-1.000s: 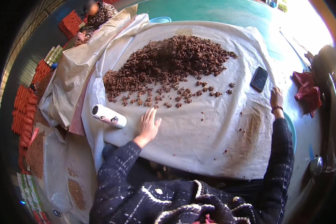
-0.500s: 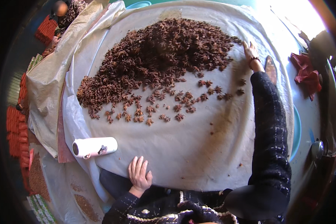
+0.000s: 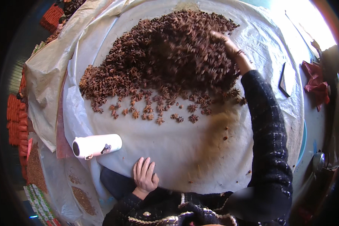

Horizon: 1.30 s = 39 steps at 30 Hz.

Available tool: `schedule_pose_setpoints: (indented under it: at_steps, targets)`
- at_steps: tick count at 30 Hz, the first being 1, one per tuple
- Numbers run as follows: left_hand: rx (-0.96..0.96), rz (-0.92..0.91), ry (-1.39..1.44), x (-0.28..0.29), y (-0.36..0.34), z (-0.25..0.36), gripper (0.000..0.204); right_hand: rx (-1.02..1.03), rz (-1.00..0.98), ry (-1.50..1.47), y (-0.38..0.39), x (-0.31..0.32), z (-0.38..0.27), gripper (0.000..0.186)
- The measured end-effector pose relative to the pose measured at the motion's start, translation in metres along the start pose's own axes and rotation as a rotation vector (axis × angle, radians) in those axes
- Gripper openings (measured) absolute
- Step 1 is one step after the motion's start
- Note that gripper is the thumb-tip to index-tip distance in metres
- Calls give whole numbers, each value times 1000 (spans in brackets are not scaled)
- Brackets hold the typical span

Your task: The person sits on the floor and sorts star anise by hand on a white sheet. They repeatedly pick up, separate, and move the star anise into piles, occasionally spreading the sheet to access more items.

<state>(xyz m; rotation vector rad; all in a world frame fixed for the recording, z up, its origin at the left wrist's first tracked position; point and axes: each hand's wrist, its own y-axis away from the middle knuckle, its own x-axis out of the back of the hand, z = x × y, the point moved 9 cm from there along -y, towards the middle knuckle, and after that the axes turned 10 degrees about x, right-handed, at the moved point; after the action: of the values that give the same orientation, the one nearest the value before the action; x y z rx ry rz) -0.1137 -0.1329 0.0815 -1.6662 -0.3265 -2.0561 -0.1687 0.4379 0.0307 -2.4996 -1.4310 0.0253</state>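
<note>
A broad heap of brown star anise point(image 3: 165, 56) lies on a white plastic sheet point(image 3: 184, 150), with loose stars strewn along its near edge. My right hand point(image 3: 229, 47) reaches far forward into the right side of the heap, fingers spread among the stars and blurred by motion. My left hand point(image 3: 145, 175) rests flat on the near edge of the sheet, fingers together and pointing away, holding nothing. A white cylindrical mug point(image 3: 96, 145) lies on its side just left of that hand.
A dark phone point(image 3: 286, 79) and a red cloth point(image 3: 316, 84) lie on the right of the table. Orange-red packets point(image 3: 17, 120) line the left edge. A crumpled plastic sack point(image 3: 45, 75) lies at the left. Trays of brown spice point(image 3: 35, 169) sit lower left.
My right hand has swept from the heap's far right edge up into the pile. The view has come closer to the heap. My left hand has stayed at the near edge.
</note>
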Motion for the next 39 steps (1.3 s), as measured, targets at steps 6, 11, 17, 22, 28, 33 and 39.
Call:
schedule_pose_setpoints:
  at_steps: [6, 11, 17, 22, 28, 33, 39]
  targets:
    - [-15, 34, 6, 2, 1, 2, 44, -132, -386, 214, 92, -64, -34, 87]
    - [0, 63, 13, 6, 1, 1, 40, -115, 321, 639, 99, 106, -29, 45]
    - [-20, 85, 35, 8, 3, 0, 41, -20, 214, 726, 128, 64, 4, 55]
    - [-1, 97, 40, 10, 3, -3, 40, -9, -33, 406, 110, -59, -20, 58]
    - [12, 74, 22, 10, 6, -1, 43, 87, -8, 907, 160, -39, -71, 51]
    - [-41, 121, 159, 10, -34, 56, 52, -122, -108, 939, 236, -62, -67, 52]
    - [65, -21, 18, -48, -121, 148, 69, -29, -46, 1072, 297, -111, -104, 51]
